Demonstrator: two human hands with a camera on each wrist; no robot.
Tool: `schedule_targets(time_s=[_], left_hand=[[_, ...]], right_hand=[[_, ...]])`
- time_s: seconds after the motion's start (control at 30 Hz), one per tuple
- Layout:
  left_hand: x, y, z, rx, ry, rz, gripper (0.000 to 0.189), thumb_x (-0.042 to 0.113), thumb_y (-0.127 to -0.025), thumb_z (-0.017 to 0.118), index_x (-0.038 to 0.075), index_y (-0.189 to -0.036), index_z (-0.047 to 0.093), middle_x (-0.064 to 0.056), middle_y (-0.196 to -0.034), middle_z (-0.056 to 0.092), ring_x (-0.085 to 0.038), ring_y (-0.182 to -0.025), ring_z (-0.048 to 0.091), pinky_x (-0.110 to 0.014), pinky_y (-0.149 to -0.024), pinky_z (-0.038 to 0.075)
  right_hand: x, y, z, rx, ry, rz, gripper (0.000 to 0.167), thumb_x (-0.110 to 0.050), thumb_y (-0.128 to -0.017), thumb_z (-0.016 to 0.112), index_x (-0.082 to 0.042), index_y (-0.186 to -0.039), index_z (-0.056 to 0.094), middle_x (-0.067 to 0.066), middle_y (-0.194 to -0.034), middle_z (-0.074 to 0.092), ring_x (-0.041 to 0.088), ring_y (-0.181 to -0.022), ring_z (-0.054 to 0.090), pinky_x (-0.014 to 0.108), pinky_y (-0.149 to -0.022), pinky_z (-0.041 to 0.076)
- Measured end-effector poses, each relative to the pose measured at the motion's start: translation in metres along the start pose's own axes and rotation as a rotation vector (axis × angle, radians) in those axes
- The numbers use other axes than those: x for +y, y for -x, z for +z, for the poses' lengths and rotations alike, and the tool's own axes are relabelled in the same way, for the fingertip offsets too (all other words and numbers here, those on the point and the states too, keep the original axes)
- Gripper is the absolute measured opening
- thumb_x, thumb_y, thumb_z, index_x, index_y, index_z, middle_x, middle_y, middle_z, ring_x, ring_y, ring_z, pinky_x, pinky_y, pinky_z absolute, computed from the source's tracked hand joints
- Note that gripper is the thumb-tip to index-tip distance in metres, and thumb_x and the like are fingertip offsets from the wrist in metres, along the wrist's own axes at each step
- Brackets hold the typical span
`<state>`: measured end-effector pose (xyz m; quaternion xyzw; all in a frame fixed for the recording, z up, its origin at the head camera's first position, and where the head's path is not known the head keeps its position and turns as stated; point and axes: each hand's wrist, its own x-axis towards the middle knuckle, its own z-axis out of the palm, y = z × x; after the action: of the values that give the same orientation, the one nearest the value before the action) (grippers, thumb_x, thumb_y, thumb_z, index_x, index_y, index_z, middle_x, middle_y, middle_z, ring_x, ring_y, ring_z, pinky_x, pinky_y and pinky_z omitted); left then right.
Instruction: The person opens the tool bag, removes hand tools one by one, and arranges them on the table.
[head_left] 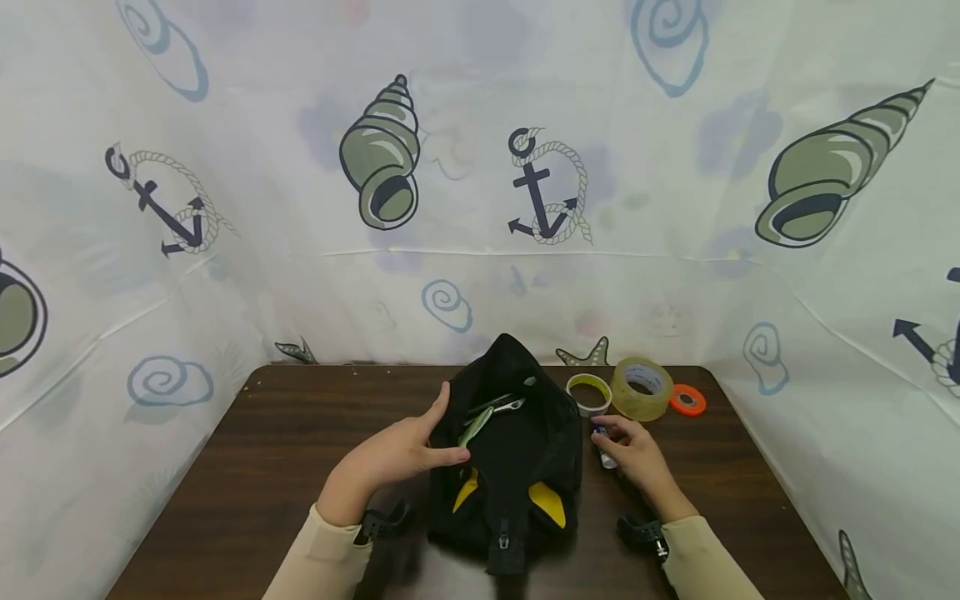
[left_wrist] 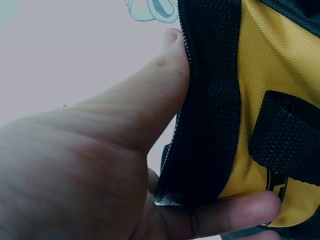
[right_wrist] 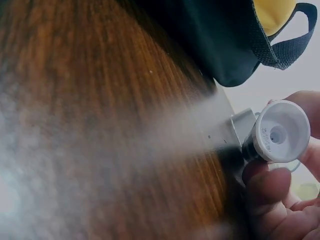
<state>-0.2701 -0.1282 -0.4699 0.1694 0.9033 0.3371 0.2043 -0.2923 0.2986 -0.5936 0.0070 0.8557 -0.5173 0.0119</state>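
Observation:
A black tool bag [head_left: 506, 446] with yellow patches stands unzipped, its mouth facing up. My left hand [head_left: 401, 450] holds the left rim of the bag, thumb and fingers spread along the zipped edge. Inside, a green-handled tool [head_left: 476, 427] and some metal tools [head_left: 510, 405] lean on the far left side, partly hidden. My right hand [head_left: 637, 454] pinches a glue stick [head_left: 606, 457] just right of the bag. Its hollow white base [right_wrist: 284, 131] faces the camera in the right wrist view.
Behind the right hand are a white-and-yellow tape roll [head_left: 588, 393], a wide clear tape roll [head_left: 642, 388] and a small orange tape roll [head_left: 687, 400], near the back edge of the dark wooden table [head_left: 300, 442]. A patterned cloth [head_left: 480, 283] hangs behind.

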Motion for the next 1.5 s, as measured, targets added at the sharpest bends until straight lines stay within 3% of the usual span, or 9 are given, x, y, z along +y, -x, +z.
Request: schedule_targets(time_s=[0.23,0.4,0.53,0.9,1.2,1.37,1.5], left_hand=[[-0.001,0.000,0.001,0.006,0.006,0.000,0.119,0.073,-0.094,0.072,0.038,-0.174,-0.010,-0.010,-0.151,0.067,-0.034,-0.148,0.059,-0.064,-0.119,0.047],[0.000,0.000,0.000,0.004,-0.003,-0.006,0.118,0.073,-0.095,0.071,0.042,-0.172,-0.012,-0.008,-0.146,0.071,-0.033,-0.146,0.061,-0.063,-0.119,0.048],[0.001,0.000,0.000,0.006,-0.001,-0.002,0.119,0.073,-0.095,0.071,0.040,-0.173,-0.011,-0.009,-0.153,0.066,-0.033,-0.149,0.059,-0.063,-0.120,0.047],[0.001,-0.001,0.002,-0.001,0.011,0.001,0.118,0.070,-0.096,0.072,0.038,-0.174,-0.011,-0.012,-0.163,0.057,-0.035,-0.152,0.054,-0.063,-0.122,0.045],[-0.001,-0.004,0.003,0.006,0.001,-0.001,0.119,0.070,-0.096,0.073,0.038,-0.174,-0.011,-0.011,-0.168,0.050,-0.034,-0.154,0.052,-0.063,-0.123,0.044],[-0.001,-0.004,0.002,0.003,0.007,0.010,0.120,0.072,-0.095,0.072,0.038,-0.174,-0.011,-0.012,-0.168,0.052,-0.035,-0.154,0.053,-0.064,-0.122,0.044],[-0.001,-0.002,0.000,0.000,0.012,0.010,0.119,0.073,-0.094,0.072,0.043,-0.172,-0.012,-0.011,-0.164,0.056,-0.035,-0.152,0.054,-0.063,-0.122,0.045]], right_hand=[[-0.003,0.002,0.001,-0.032,-0.031,0.019,0.040,-0.028,-0.106,0.075,-0.020,-0.145,0.071,0.018,-0.129,0.060,0.021,-0.078,0.057,0.032,-0.058,0.055],[-0.003,0.001,0.001,-0.039,-0.026,0.016,0.037,-0.026,-0.106,0.075,-0.020,-0.143,0.072,0.016,-0.125,0.062,0.020,-0.075,0.058,0.031,-0.059,0.055],[-0.001,-0.001,0.000,-0.040,-0.022,0.009,0.038,-0.025,-0.106,0.074,-0.019,-0.143,0.072,0.016,-0.123,0.061,0.020,-0.075,0.058,0.032,-0.058,0.057],[0.000,-0.001,0.001,-0.013,-0.080,0.042,0.039,-0.015,-0.108,0.069,-0.019,-0.147,0.069,0.020,-0.143,0.063,0.021,-0.077,0.058,0.031,-0.059,0.058],[0.000,0.001,0.002,0.002,-0.158,0.005,0.041,-0.017,-0.108,0.070,-0.012,-0.149,0.066,0.022,-0.144,0.063,0.015,-0.064,0.053,0.030,-0.055,0.055],[-0.003,0.001,-0.001,0.068,-0.193,0.007,0.039,-0.018,-0.109,0.069,-0.009,-0.147,0.065,0.022,-0.139,0.065,0.015,-0.074,0.057,0.030,-0.058,0.055],[-0.011,0.001,-0.005,0.138,-0.185,-0.045,0.035,-0.015,-0.109,0.068,-0.007,-0.144,0.067,0.022,-0.136,0.067,0.011,-0.094,0.061,0.025,-0.073,0.056]])
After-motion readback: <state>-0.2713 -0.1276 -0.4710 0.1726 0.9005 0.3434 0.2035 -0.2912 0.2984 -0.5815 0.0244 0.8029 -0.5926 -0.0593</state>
